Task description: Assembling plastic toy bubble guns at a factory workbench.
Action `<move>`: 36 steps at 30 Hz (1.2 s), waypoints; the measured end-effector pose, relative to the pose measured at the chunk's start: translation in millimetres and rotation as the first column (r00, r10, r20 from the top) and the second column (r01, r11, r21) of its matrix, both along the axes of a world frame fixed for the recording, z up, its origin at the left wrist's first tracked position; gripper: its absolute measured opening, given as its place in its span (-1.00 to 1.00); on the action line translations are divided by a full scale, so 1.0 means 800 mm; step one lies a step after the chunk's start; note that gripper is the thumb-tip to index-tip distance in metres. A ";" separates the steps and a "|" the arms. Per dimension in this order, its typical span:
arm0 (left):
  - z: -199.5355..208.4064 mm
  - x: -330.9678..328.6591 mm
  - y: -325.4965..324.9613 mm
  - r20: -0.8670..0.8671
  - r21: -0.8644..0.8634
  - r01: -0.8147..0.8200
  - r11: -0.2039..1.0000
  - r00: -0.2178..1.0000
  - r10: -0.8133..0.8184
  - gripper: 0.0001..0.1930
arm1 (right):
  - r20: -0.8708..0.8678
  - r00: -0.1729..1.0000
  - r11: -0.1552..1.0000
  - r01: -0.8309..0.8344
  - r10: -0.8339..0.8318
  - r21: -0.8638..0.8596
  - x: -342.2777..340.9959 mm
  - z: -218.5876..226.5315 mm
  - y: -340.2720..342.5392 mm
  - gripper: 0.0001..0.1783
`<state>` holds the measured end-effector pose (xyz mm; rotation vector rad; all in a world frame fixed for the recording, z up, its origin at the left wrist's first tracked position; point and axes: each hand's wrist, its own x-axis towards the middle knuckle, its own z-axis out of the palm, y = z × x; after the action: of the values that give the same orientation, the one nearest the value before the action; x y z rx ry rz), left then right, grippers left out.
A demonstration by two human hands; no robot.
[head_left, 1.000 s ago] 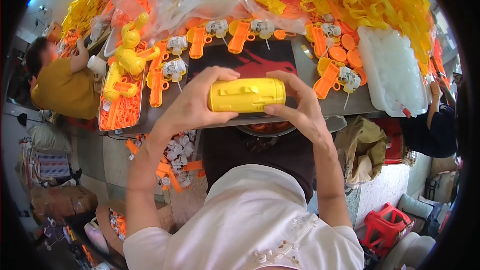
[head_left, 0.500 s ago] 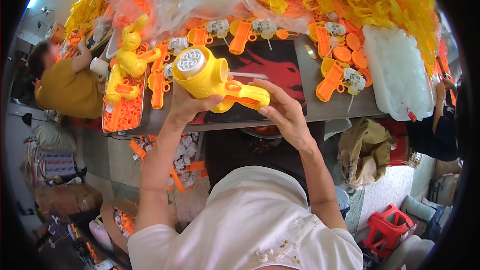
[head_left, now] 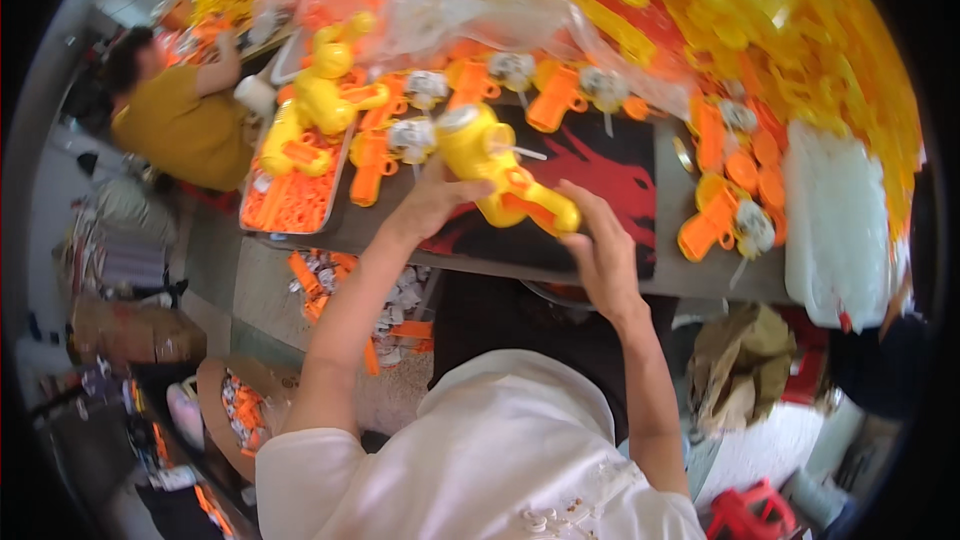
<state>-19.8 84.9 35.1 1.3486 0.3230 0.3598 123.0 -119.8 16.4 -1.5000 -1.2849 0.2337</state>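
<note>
A yellow toy bubble gun [head_left: 512,190], with a round pale nozzle face and a thin white tube [head_left: 530,153] sticking out of its side, is held above the table. My left hand [head_left: 440,200] grips its barrel from below and the left, fingers partly hidden behind it. At the handle end, my right hand [head_left: 607,250] has its thumb and fingers on either side of the tip, slightly blurred. Beneath the gun lies a black mat [head_left: 610,220] with a red pattern. Orange handle pieces with white motor units [head_left: 412,137] sit in yellow half shells around the mat.
An orange-filled tray [head_left: 295,202] with yellow bubble guns [head_left: 325,90] on top stands at the left. A whitish plastic bin [head_left: 838,230] is at the right, near orange discs [head_left: 742,172]. Yellow shells [head_left: 740,10] heap up behind. A person [head_left: 180,120] sits at the far left.
The view has shifted, so the table appears lower and further right. The bubble gun has turned, its nozzle face now less visible and its handle sloping downward. My right hand's fingers look looser.
</note>
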 end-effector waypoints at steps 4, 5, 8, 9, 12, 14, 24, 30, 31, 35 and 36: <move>0.016 -0.017 0.013 -0.039 0.140 -0.194 0.971 0.979 0.201 -0.29 | -0.420 0.883 0.977 0.171 -0.209 -0.128 0.033 -0.036 0.003 -0.61; 0.032 -0.028 0.022 -0.026 0.154 -0.220 0.963 0.974 0.226 -0.29 | -0.394 0.874 0.954 0.218 -0.284 -0.204 0.043 -0.056 -0.001 -0.66; 0.092 -0.077 0.060 0.051 0.472 -0.484 0.737 0.850 0.525 -0.28 | -0.340 0.913 0.972 0.189 -0.226 -0.140 0.033 -0.055 -0.003 -0.76; 0.114 -0.093 0.076 0.145 0.525 -0.582 0.621 0.780 0.609 -0.29 | -0.251 0.945 0.971 0.174 -0.211 -0.163 0.032 -0.052 -0.003 -0.78; 0.144 -0.121 0.175 0.226 0.562 -0.775 0.289 0.480 0.848 -0.38 | -0.247 0.939 0.962 0.196 -0.240 -0.190 0.031 -0.049 -0.006 -0.79; 0.154 -0.141 0.251 0.267 0.577 -0.793 0.195 0.408 0.873 -0.43 | -0.238 0.944 0.965 0.187 -0.228 -0.183 0.029 -0.046 -0.008 -0.79; 0.036 -0.135 0.512 -0.136 -0.150 -0.659 0.737 0.752 0.645 -0.59 | -0.267 0.938 0.973 0.190 -0.219 -0.132 0.034 -0.043 0.008 -0.83; 0.038 -0.071 0.478 -0.234 0.221 -0.852 0.474 0.425 0.874 -0.52 | -0.277 0.916 0.953 0.251 -0.290 -0.169 0.032 -0.039 0.003 -0.82; 0.044 -0.066 0.468 -0.266 0.332 -0.867 0.370 0.291 0.919 -0.51 | -0.274 0.912 0.949 0.266 -0.305 -0.170 0.032 -0.040 0.001 -0.82; 0.032 -0.055 0.440 0.291 0.756 -0.655 0.015 0.355 0.888 -0.57 | -0.263 0.926 0.959 0.234 -0.270 -0.159 0.032 -0.044 0.004 -0.82; 0.028 -0.063 0.431 0.449 0.808 -0.564 -0.169 0.405 0.797 -0.58 | -0.265 0.930 0.963 0.216 -0.254 -0.162 0.033 -0.043 0.005 -0.82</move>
<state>-69.9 429.8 57.7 2.2798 1.2733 1.6058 149.7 -115.5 -18.1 -1.6495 -0.8657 0.3668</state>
